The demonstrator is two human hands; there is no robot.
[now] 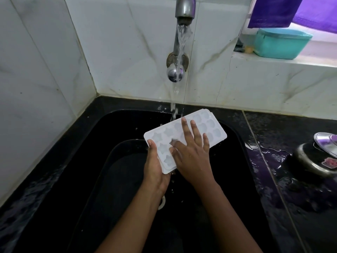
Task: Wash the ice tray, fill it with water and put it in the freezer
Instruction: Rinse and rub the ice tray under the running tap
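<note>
Two hands are working on one white ice tray (209,126) over the black sink (109,126). Left hand (155,167) is gripping the tray's near corner: thumb lying on the top rim, remaining fingers wrapped underneath and mostly hidden. Right hand (191,154) is lying flat and released on the tray's upper face, fingers straight and spread across the moulded cells, thumb resting just right of the left thumb. Tray is running diagonally away from the left hand, its far end showing beyond the right fingertips.

Tap (184,10) is running above and beyond both hands. Water stream (182,39) is falling just past the right index fingertip and striking the tray's far long edge.

Counter (273,179) to the right of the right hand is lying wet. Steel pot (315,161), lid tilted on it, is sitting there, well apart from that hand. Farther right and beyond, a teal box (280,43) is standing on a ledge (273,62) below a purple cloth (273,11).
</note>
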